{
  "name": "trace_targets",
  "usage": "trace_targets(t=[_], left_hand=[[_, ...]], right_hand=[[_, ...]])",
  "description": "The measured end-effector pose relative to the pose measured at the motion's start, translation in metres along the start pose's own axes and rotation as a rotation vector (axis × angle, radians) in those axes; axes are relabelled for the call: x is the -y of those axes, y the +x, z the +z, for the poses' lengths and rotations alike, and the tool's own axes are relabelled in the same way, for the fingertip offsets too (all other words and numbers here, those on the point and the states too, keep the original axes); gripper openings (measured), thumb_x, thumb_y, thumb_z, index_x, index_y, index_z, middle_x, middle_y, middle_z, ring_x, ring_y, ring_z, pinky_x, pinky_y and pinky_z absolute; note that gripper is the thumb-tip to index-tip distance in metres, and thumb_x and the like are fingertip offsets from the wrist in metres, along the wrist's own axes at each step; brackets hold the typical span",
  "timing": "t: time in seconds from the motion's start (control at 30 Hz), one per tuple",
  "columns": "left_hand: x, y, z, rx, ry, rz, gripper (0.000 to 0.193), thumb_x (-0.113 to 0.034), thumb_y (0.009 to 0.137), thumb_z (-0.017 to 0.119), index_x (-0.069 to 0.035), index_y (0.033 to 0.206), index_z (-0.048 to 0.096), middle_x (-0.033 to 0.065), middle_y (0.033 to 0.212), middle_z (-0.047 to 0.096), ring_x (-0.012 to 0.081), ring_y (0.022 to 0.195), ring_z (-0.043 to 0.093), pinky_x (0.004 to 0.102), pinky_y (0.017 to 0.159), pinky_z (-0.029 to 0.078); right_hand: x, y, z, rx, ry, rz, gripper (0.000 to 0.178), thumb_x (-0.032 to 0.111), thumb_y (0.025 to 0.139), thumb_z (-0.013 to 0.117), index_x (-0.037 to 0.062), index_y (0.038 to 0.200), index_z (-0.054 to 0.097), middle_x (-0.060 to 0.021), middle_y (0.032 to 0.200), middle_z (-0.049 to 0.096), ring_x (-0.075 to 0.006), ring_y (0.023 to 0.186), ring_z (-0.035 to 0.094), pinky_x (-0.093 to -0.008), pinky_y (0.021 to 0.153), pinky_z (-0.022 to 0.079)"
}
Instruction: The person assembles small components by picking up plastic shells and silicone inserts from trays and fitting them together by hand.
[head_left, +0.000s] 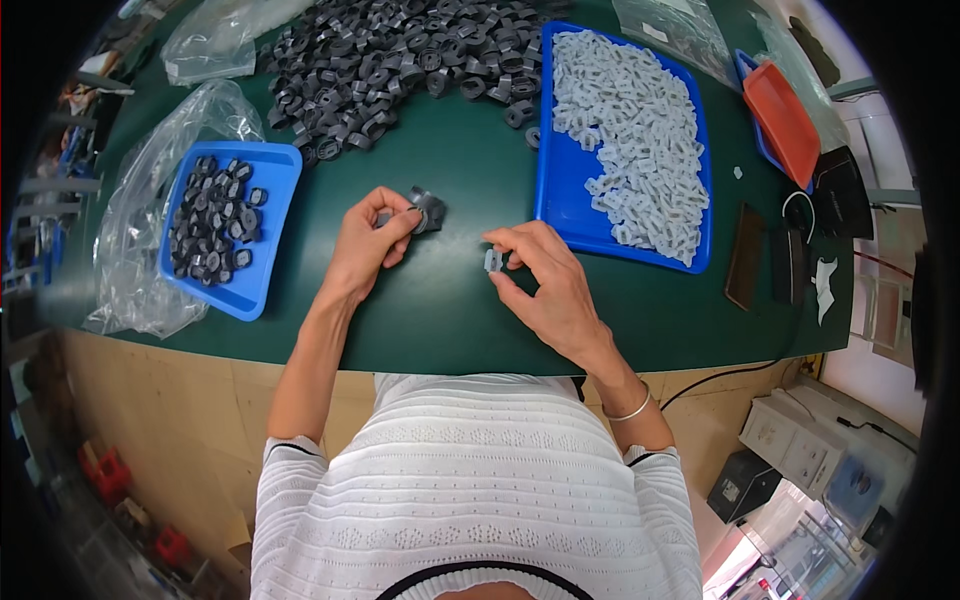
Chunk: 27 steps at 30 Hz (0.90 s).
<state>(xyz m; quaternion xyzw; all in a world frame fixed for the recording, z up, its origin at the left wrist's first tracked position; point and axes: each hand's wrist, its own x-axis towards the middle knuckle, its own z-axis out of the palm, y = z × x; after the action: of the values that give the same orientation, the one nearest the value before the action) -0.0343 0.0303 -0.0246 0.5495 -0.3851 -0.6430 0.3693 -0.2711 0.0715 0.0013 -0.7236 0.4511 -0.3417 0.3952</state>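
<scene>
Over the middle of the green table, my left hand (378, 235) pinches a dark grey plastic part (429, 211) between thumb and fingers. To its right, my right hand (543, 280) holds a small pale grey plastic piece (493, 260) at its fingertips. The two held parts are a short way apart and do not touch. Beyond my hands lies a big heap of dark grey ring-shaped parts (400, 60). Many pale pieces (645, 150) like the one in my right hand fill much of a blue tray (572, 195) at the right.
A smaller blue tray (278, 215) with several dark parts stands at the left, on a clear plastic bag (125, 240). More plastic bags lie at the back. At the right are an orange tray (782, 125), a dark brown bar (745, 257) and a black cable (725, 372).
</scene>
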Motion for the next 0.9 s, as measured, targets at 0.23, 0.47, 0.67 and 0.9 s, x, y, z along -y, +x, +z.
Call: trace_targets(t=[0.23,0.47,0.67,0.9], left_hand=[[0.001,-0.027,0.009,-0.01,0.161,0.186,0.011,-0.002,0.088,0.06,-0.006,0.099,0.058,-0.0049,0.071,0.052,0.0008,0.053,0.039,0.0174,0.045,0.025],[0.003,-0.025,0.01,-0.077,0.028,0.086,0.014,0.001,0.088,0.055,-0.008,0.099,0.057,-0.0047,0.074,0.054,0.001,0.054,0.039,0.016,0.044,0.027],[0.005,-0.029,0.016,-0.047,0.074,0.084,0.016,0.0,0.088,0.051,-0.007,0.097,0.061,-0.0046,0.072,0.052,0.0013,0.053,0.038,0.0161,0.043,0.025],[0.01,-0.03,0.018,-0.071,0.095,0.044,0.016,-0.003,0.09,0.053,-0.006,0.1,0.065,-0.0041,0.074,0.052,0.0011,0.054,0.039,0.016,0.043,0.025]], right_hand=[[0.004,0.001,0.004,-0.025,-0.199,-0.134,0.042,-0.004,0.075,0.066,0.0023,0.114,0.052,-0.0152,0.097,0.052,-0.0343,0.092,0.052,-0.0416,0.078,0.045],[0.004,0.0,0.004,-0.002,-0.257,-0.165,0.045,-0.005,0.074,0.066,0.0016,0.115,0.049,-0.0162,0.098,0.052,-0.0351,0.093,0.051,-0.0422,0.079,0.045],[0.002,0.0,0.003,-0.056,-0.257,-0.198,0.045,-0.004,0.072,0.071,0.0018,0.111,0.051,-0.0121,0.091,0.053,-0.0292,0.084,0.052,-0.0389,0.073,0.043],[-0.003,-0.002,0.0,-0.013,-0.229,-0.189,0.041,-0.002,0.072,0.07,0.0015,0.107,0.048,-0.0153,0.093,0.052,-0.0341,0.089,0.05,-0.0414,0.078,0.043]])
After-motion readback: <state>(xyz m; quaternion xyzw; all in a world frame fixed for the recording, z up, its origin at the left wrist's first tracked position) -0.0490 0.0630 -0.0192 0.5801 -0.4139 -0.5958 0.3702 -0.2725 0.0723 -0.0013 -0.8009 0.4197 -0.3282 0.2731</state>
